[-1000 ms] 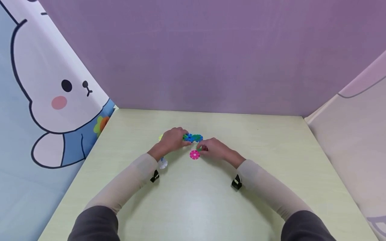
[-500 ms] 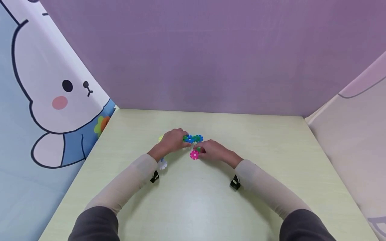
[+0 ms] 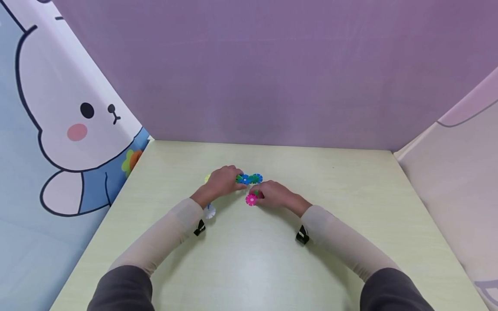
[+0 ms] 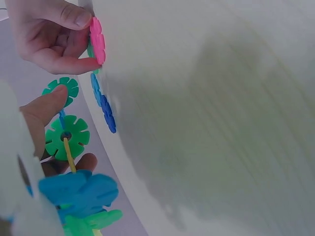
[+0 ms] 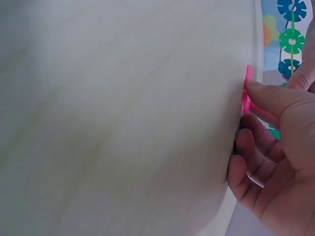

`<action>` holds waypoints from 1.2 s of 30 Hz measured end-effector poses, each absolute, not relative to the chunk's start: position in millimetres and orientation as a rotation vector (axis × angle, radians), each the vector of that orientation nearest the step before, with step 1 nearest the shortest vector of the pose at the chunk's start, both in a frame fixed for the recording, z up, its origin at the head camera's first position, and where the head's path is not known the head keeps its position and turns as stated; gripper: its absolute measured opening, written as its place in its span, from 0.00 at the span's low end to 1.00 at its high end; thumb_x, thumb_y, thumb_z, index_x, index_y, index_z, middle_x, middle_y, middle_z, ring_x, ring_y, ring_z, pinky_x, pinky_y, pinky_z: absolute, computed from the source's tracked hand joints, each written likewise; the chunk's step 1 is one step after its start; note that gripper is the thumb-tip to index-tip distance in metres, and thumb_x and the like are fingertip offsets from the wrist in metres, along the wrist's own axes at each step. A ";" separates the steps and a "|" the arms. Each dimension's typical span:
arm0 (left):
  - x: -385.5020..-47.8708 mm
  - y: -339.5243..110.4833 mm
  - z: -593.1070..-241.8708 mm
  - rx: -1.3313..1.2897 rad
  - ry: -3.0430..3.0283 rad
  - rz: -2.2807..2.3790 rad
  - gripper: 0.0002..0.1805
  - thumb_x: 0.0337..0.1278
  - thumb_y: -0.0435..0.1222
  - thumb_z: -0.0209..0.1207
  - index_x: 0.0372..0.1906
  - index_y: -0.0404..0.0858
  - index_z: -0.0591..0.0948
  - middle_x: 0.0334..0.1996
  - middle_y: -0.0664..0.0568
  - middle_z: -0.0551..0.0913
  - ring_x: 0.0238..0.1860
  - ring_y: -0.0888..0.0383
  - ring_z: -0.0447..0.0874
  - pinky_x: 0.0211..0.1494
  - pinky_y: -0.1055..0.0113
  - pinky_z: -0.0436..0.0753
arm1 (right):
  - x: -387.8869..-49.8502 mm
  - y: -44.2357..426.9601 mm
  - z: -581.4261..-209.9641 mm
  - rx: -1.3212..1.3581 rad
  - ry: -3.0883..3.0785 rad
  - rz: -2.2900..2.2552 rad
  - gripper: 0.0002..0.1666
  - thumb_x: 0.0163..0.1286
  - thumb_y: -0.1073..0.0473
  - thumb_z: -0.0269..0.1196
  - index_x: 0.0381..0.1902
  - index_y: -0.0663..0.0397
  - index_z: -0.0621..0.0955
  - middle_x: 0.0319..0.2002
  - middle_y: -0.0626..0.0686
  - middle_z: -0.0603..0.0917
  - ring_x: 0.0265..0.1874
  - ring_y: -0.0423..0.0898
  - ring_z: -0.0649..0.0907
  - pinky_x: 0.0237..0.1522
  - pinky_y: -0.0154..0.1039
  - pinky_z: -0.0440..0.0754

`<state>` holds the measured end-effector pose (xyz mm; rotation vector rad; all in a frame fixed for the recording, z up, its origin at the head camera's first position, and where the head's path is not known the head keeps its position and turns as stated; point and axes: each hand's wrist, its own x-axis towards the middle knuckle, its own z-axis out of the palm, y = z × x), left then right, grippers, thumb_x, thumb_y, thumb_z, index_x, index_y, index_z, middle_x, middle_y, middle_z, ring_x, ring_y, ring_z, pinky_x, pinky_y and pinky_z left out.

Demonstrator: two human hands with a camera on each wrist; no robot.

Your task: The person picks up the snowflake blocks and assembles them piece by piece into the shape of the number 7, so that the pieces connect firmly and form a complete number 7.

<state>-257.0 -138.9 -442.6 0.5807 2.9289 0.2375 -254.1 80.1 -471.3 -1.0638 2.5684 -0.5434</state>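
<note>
One pink disc sits pinched between the right fingers.

I can read no text, label, brand, number or sign anywhere in my view.
</note>
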 end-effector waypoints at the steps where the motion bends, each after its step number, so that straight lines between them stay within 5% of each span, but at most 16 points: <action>1: -256.9 -139.0 -442.5 0.581 2.928 0.242 0.33 0.61 0.56 0.67 0.65 0.42 0.80 0.55 0.47 0.84 0.51 0.52 0.83 0.53 0.55 0.88 | -253.9 80.2 -471.1 -1.056 2.567 -0.548 0.18 0.69 0.51 0.69 0.54 0.47 0.85 0.24 0.43 0.77 0.26 0.39 0.74 0.33 0.33 0.73; 11: -255.7 -139.9 -441.2 0.583 2.926 0.266 0.31 0.61 0.55 0.67 0.63 0.41 0.81 0.53 0.48 0.85 0.49 0.53 0.83 0.52 0.56 0.87 | -252.2 83.3 -469.5 -0.935 2.528 -0.682 0.13 0.67 0.50 0.72 0.42 0.47 0.81 0.32 0.44 0.80 0.32 0.41 0.77 0.36 0.34 0.78; 24: -255.9 -139.9 -440.6 0.540 2.909 0.264 0.32 0.61 0.56 0.67 0.65 0.42 0.80 0.55 0.47 0.84 0.51 0.52 0.83 0.56 0.55 0.86 | -254.8 94.7 -471.4 -0.962 2.476 -0.824 0.11 0.72 0.50 0.66 0.32 0.46 0.80 0.22 0.43 0.73 0.24 0.37 0.70 0.30 0.31 0.70; 31: -256.1 -140.1 -441.2 0.532 2.906 0.232 0.32 0.61 0.56 0.66 0.65 0.43 0.80 0.55 0.47 0.84 0.51 0.52 0.83 0.55 0.55 0.87 | -258.2 99.8 -470.6 -0.915 2.515 -0.864 0.06 0.76 0.53 0.63 0.42 0.46 0.83 0.29 0.44 0.81 0.27 0.39 0.74 0.34 0.32 0.75; 36: -255.9 -140.0 -440.9 0.531 2.909 0.230 0.32 0.61 0.56 0.66 0.65 0.43 0.80 0.55 0.48 0.84 0.51 0.52 0.83 0.55 0.55 0.87 | -261.1 104.1 -469.0 -0.788 2.558 -0.947 0.17 0.74 0.52 0.65 0.54 0.53 0.77 0.28 0.48 0.82 0.25 0.41 0.74 0.29 0.32 0.74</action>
